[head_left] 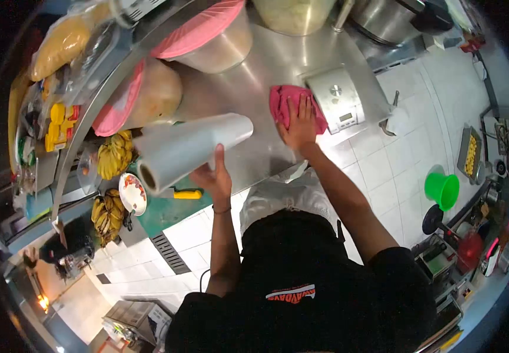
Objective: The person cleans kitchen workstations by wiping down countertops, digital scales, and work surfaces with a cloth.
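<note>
My right hand [301,126] presses on a crumpled dark pink cloth [279,105] on the steel counter [266,65], its fingers spread over the fabric. Directly right of the cloth stands a silver kitchen scale [335,97]. My left hand [214,176] has its fingers apart at the lower side of a large roll of clear plastic film [192,147]. Whether the palm bears any of the roll's weight cannot be made out. The roll lies slantwise, its open core end toward the lower left. A yellow-handled knife [187,194] rests on a green board [166,215] below the roll.
Tubs with pink covers [222,44] line the counter's back left. Bananas [114,156] and a white dish [132,194] sit left of the roll. A large pot [384,20] stands at the back right. A green bucket [441,189] is at the right.
</note>
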`<state>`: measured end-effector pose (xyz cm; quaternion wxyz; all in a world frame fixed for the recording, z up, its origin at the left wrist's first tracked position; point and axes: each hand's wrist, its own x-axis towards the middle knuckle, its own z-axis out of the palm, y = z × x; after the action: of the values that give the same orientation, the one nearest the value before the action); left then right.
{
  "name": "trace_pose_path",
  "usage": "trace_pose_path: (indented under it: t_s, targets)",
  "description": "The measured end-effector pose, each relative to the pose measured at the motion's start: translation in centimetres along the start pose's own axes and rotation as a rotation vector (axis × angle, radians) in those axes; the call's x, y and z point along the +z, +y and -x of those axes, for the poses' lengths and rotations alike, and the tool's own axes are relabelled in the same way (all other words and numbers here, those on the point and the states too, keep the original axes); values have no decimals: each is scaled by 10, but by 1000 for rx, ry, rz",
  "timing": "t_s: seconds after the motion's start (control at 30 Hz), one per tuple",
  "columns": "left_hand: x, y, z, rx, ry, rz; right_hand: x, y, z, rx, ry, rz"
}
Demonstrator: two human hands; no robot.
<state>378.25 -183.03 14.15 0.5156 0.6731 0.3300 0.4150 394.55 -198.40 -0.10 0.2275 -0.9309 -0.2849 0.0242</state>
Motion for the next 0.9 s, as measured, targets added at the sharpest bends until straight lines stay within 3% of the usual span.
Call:
trace_pose_path:
  t_s: [0.07, 0.2, 0.27, 0.33, 0.4, 0.47, 0.53, 0.6, 0.67, 0.73, 0.8, 0.9]
  targets:
    - [-27, 23, -3, 5, 111, 157, 4, -13, -33, 18, -1, 39]
    - [-95, 35, -8, -28, 186, 56, 43, -44, -96, -59, 86, 41]
    - [-109, 46, -10, 27, 239, 19, 55, -76, -109, -142, -74, 188]
    - [-123, 49, -11, 31, 299, 66, 64, -110, -106, -201, -55, 145]
    - [-139, 40, -10, 8, 302, 66, 67, -138, -90, -405, -167, 4]
    - [-147, 39, -10, 5, 303, 43, 78, -149, -54, -489, -135, -227]
    - [-148, 37, -12, 6, 285, 64, 84, -144, -7, -640, -285, -71]
    - [-151, 31, -11, -2, 284, 81, 40, -127, 48, -751, -284, -210]
    - [-157, 17, -9, -6, 299, 103, 9, -93, 92, -727, -400, -133]
    - [-156, 25, -10, -3, 296, 105, -14, -57, 106, -574, -395, -211]
    - [-154, 23, -8, 5, 308, 97, -17, -25, 95, -391, -236, -107]
    - [-167, 19, 1, -31, 333, 38, 18, -31, 27, -192, 26, 86]
